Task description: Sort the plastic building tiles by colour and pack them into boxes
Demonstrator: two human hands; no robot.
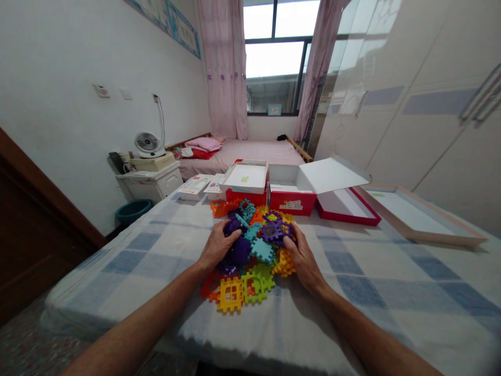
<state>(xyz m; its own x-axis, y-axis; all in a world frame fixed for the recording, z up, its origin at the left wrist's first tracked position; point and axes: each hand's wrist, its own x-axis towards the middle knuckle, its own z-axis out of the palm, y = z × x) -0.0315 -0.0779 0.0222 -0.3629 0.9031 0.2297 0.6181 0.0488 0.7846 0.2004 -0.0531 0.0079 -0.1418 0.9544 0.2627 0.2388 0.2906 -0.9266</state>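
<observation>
touching notched purple pieces [278,231]

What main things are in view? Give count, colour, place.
Plastic pieces: many, multicoloured, picture centre
Checked cloth: one, blue and white, under pieces
Boxes and lids: several, red, white and tan, behind pieces
Fan: one, white, left
Cabinet: one, white, below fan
Bucket: one, teal, beside cabinet
Window: one, dark frame, top centre
Bed: one, pink sheet, below window
Curtains: two, pink, beside window
Wardrobe: one, white, right
Door: one, brown, left
Left hand: one, bare, touching pieces
Right hand: one, bare, touching pieces
</observation>
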